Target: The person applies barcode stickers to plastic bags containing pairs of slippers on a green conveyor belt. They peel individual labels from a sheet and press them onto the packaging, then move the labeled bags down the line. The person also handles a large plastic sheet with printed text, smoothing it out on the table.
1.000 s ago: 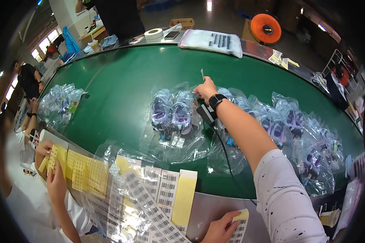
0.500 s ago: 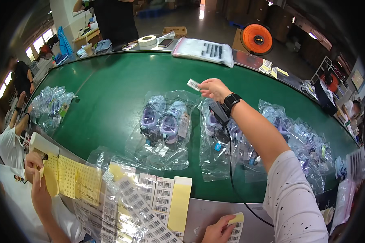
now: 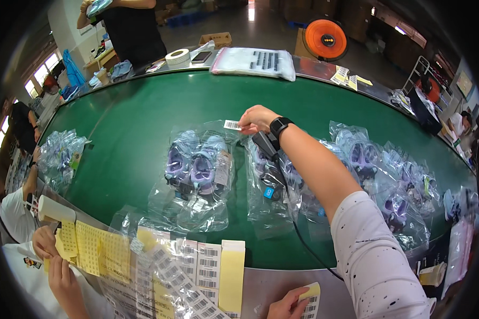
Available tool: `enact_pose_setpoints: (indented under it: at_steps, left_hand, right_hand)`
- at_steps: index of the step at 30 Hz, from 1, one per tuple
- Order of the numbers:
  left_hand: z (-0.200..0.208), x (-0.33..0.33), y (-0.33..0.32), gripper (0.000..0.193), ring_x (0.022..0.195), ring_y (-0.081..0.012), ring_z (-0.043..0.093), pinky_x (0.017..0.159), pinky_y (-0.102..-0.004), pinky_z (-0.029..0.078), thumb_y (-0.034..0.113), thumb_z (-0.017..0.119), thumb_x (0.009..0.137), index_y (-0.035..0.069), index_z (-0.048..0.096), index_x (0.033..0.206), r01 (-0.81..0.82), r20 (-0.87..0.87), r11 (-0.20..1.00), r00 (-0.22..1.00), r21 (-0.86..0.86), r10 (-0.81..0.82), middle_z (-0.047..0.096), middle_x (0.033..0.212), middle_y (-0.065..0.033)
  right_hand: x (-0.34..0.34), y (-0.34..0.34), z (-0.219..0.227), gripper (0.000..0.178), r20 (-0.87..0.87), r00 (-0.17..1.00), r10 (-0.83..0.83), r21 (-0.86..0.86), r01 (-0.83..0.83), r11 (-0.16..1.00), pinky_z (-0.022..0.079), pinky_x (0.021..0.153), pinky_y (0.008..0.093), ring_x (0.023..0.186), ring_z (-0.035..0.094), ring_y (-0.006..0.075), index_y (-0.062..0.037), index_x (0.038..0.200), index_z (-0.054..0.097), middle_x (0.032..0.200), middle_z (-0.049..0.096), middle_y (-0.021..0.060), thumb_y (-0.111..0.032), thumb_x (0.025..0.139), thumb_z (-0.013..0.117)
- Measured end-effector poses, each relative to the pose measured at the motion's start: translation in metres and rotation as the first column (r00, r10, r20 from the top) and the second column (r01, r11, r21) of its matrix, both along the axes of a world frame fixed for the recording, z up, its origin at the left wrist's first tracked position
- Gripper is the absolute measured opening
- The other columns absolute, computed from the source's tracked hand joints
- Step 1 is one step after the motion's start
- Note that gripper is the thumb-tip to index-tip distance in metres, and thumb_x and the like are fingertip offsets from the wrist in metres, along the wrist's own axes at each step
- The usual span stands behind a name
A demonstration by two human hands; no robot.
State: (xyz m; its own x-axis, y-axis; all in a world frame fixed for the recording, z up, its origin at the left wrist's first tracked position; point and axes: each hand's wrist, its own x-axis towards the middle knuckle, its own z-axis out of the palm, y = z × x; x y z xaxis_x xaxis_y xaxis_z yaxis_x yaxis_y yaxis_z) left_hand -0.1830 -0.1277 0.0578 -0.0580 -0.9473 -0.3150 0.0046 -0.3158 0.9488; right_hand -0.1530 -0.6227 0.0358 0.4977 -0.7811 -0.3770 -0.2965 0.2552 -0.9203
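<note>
While L hand (image 3: 286,307) grips label sheet (image 3: 312,301), R hand (image 3: 257,119) pinches sticker (image 3: 231,125) ovr green tbl (image 3: 149,103); fan (image 3: 325,40) beyond.

worktop (image 3: 127,133): green | shoes (image 3: 202,171): pale blue, lilac | sleeve (image 3: 375,260): white, black-speckled | label (image 3: 232,125): white, black-barred

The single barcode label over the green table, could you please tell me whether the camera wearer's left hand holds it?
No, the wearer's right hand pinches the barcode label, while the left hand holds a barcode sticker sheet.
</note>
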Motion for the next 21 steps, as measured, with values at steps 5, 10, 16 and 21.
enact_pose_setpoints:
  at_steps: [5,10,16,21]
  left_hand:
    - [-0.003,-0.007,0.002,0.025,0.063,-0.0166,0.061,0.059,-0.0287,0.049,0.005,0.061,0.09,0.001,0.059,0.115,-0.05,-0.025,0.996,0.999,-0.072,0.049,0.066,0.08,-0.0137]
    - [-0.006,-0.002,0.004,0.027,0.063,-0.0137,0.057,0.059,-0.0284,0.048,0.005,0.062,0.09,0.002,0.058,0.116,-0.023,0.036,0.998,0.999,-0.052,0.025,0.064,0.077,-0.0109]
    - [0.003,-0.004,0.001,0.031,0.07,-0.0125,0.062,0.063,-0.0277,0.05,0.005,0.063,0.09,0.003,0.054,0.12,-0.028,-0.027,0.999,0.999,-0.029,0.027,0.067,0.082,-0.0112]
    - [-0.02,-0.01,0.013,0.031,0.081,-0.0105,0.067,0.07,-0.024,0.053,0.008,0.063,0.092,0.003,0.056,0.121,0.059,-0.029,0.996,0.998,-0.06,-0.06,0.071,0.091,-0.012]
  right_hand:
    - [0.01,0.003,-0.002,0.008,-0.056,0.993,-0.105,-0.089,0.1,0.991,0.06,0.056,0.0351,0.064,0.067,0.0218,0.0061,0.078,0.064,0.077,0.066,0.0158,0.006,0.076,0.072]
    - [0.032,0.026,0.014,0.029,-0.326,0.94,-0.099,-0.351,-0.023,0.936,0.057,0.051,0.0326,0.061,0.068,0.0206,0.0083,0.098,0.061,0.076,0.068,0.0175,0.006,0.071,0.071]
    - [-0.029,0.038,0.054,0.044,-0.168,0.942,-0.292,-0.721,0.084,0.688,0.051,0.088,0.0443,0.101,0.062,0.0451,0.0073,0.113,0.049,0.103,0.062,0.0344,-0.006,0.073,0.064]
    - [-0.108,0.098,0.052,0.053,-0.343,0.916,-0.207,-0.776,-0.152,0.612,0.051,0.085,0.04,0.099,0.064,0.0356,0.0028,0.113,0.058,0.106,0.065,0.0235,-0.03,0.074,0.075]
